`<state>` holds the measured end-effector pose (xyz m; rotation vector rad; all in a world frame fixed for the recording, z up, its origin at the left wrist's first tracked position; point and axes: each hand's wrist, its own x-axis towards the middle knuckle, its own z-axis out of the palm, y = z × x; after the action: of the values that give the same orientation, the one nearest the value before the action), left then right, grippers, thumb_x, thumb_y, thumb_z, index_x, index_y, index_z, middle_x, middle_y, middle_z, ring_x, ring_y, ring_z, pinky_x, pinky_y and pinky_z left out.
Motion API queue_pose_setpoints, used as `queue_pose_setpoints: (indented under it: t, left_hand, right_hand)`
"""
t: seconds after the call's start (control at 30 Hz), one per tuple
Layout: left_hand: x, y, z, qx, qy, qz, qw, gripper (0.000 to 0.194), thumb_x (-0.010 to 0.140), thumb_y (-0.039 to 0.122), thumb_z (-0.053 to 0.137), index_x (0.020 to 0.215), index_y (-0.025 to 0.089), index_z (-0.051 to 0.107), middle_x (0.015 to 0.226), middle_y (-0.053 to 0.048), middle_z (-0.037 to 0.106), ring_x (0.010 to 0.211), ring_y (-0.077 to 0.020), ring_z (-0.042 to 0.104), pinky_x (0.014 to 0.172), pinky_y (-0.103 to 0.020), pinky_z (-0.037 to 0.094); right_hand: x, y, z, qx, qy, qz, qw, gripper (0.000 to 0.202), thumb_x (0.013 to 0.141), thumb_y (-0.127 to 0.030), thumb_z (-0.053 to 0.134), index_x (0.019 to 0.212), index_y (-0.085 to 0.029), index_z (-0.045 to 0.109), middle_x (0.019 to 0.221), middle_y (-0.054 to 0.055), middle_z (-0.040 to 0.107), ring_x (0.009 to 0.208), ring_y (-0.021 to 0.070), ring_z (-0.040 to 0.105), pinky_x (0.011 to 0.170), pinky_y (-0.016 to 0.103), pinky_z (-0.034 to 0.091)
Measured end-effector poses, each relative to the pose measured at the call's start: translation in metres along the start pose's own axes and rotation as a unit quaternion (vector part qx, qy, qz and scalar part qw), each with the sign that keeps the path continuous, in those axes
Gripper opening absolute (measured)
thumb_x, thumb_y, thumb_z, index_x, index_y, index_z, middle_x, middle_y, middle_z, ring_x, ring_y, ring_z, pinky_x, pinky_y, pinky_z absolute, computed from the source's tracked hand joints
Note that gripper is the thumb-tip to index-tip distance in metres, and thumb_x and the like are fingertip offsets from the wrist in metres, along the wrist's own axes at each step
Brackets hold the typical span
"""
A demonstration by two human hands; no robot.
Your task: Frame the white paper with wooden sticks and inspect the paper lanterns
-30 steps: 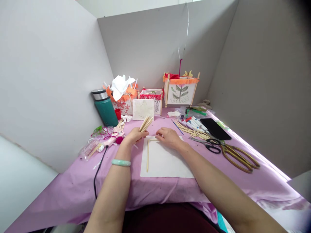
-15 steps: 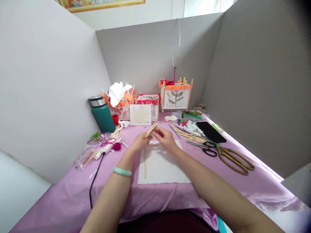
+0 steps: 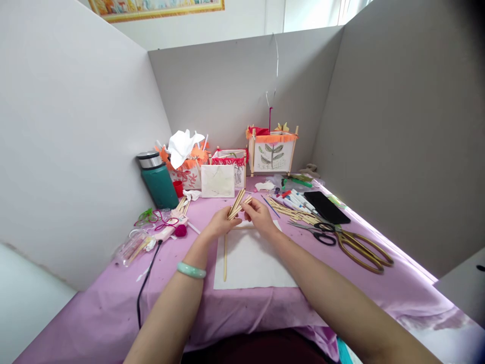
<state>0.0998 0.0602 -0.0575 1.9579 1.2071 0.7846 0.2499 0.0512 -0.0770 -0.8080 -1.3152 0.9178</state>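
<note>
Several thin wooden sticks (image 3: 237, 202) stand out of my left hand (image 3: 221, 223), whose fingers are closed round their lower ends. My right hand (image 3: 259, 216) touches the bundle from the right, its thumb and fingers pinched on the end of a stick that slants away from the others. Both hands are above the far edge of a white sheet (image 3: 257, 260). On that sheet one stick (image 3: 225, 258) lies lengthwise near the left edge, and another (image 3: 244, 227) lies crosswise at the top, partly hidden by my hands.
Black scissors (image 3: 322, 234), large gold-handled scissors (image 3: 364, 250), a black phone (image 3: 326, 207), markers (image 3: 299, 201) and loose sticks (image 3: 293, 212) lie right. A green bottle (image 3: 159, 184), pink glue gun (image 3: 168, 230) and yarn ball (image 3: 180, 230) are left. Decorated lanterns (image 3: 273, 154) stand behind.
The sticks in my left hand have fanned apart, and one now slants toward my right fingers. The whole view has shifted slightly.
</note>
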Motion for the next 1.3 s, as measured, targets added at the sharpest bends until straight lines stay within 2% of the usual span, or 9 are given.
queue_pose_setpoints:
  t: [0.1,0.17,0.27,0.37,0.47,0.67,0.83,1.0,1.3]
  left_hand:
    - [-0.005,0.000,-0.005,-0.132,-0.087,-0.004,0.988,0.025,0.075,0.034,0.062,0.087,0.018,0.048,0.054,0.008,0.047,0.042,-0.0081,0.045,0.042,-0.019,0.033]
    - [-0.006,-0.002,-0.009,-0.175,-0.111,-0.005,0.978,0.026,0.076,0.037,0.062,0.085,0.018,0.047,0.055,0.007,0.048,0.041,-0.0077,0.046,0.041,-0.019,0.033]
    - [-0.004,-0.007,-0.012,-0.210,-0.091,-0.017,0.973,0.024,0.077,0.036,0.061,0.079,0.018,0.046,0.056,0.007,0.048,0.041,-0.0062,0.045,0.041,-0.018,0.035]
    - [0.000,-0.013,-0.014,-0.243,-0.029,-0.051,0.968,0.023,0.076,0.034,0.061,0.075,0.019,0.044,0.055,0.007,0.046,0.040,-0.0052,0.041,0.040,-0.018,0.033]
    - [0.002,-0.014,-0.016,-0.271,0.008,-0.072,0.960,0.025,0.076,0.036,0.061,0.076,0.019,0.043,0.056,0.007,0.046,0.038,-0.0038,0.036,0.038,-0.018,0.028]
    - [-0.004,-0.005,-0.014,-0.260,-0.077,-0.068,0.960,0.038,0.075,0.051,0.063,0.081,0.014,0.058,0.042,0.011,0.025,0.034,-0.0033,0.017,0.037,-0.020,0.013]
    - [-0.009,0.001,-0.012,-0.238,-0.147,-0.045,0.959,0.039,0.073,0.052,0.064,0.079,0.013,0.062,0.041,0.009,0.029,0.035,-0.0037,0.017,0.037,-0.023,0.009]
    - [-0.007,0.000,-0.012,-0.232,-0.114,-0.051,0.965,0.032,0.068,0.045,0.069,0.068,0.015,0.059,0.039,0.010,0.029,0.033,-0.0032,0.018,0.036,-0.023,0.008]
    - [-0.005,0.002,-0.009,-0.239,-0.059,-0.065,0.967,0.032,0.065,0.043,0.071,0.065,0.014,0.058,0.038,0.010,0.032,0.033,-0.0028,0.021,0.037,-0.022,0.010]
  right_hand:
    - [0.001,-0.002,-0.002,0.042,-0.002,0.020,0.999,0.028,0.077,-0.046,0.061,0.075,-0.019,0.052,0.058,-0.005,0.053,0.050,0.0084,0.049,0.047,0.020,0.036]
    - [0.004,-0.004,-0.006,0.076,0.020,0.035,0.996,0.030,0.075,-0.047,0.062,0.077,-0.019,0.052,0.061,-0.004,0.056,0.052,0.0091,0.053,0.046,0.020,0.038]
    - [0.011,-0.005,-0.015,0.127,0.082,0.045,0.988,0.031,0.073,-0.048,0.063,0.078,-0.020,0.050,0.058,-0.005,0.057,0.049,0.0085,0.053,0.044,0.019,0.037]
    - [0.017,-0.006,-0.025,0.147,0.139,0.038,0.978,0.032,0.071,-0.047,0.065,0.077,-0.021,0.048,0.053,-0.007,0.053,0.045,0.0073,0.049,0.042,0.018,0.035]
    - [0.019,-0.006,-0.029,0.135,0.159,0.034,0.977,0.033,0.071,-0.047,0.066,0.073,-0.021,0.045,0.048,-0.008,0.049,0.040,0.0067,0.045,0.039,0.018,0.034]
    - [0.012,-0.006,-0.017,0.126,0.099,0.053,0.986,0.034,0.072,-0.048,0.067,0.070,-0.021,0.046,0.048,-0.007,0.052,0.040,0.0077,0.046,0.040,0.019,0.038]
    - [0.007,-0.007,-0.010,0.141,0.048,0.054,0.987,0.033,0.071,-0.048,0.067,0.076,-0.020,0.051,0.060,-0.004,0.058,0.049,0.0087,0.053,0.047,0.021,0.046]
    - [0.005,-0.007,-0.008,0.137,0.010,0.061,0.989,0.031,0.070,-0.044,0.069,0.081,-0.019,0.055,0.064,-0.004,0.058,0.054,0.0090,0.055,0.047,0.020,0.046]
    - [0.000,-0.007,-0.005,0.046,-0.055,0.072,0.995,0.031,0.075,-0.047,0.062,0.072,-0.017,0.057,0.052,-0.004,0.056,0.046,0.0087,0.052,0.044,0.019,0.041]
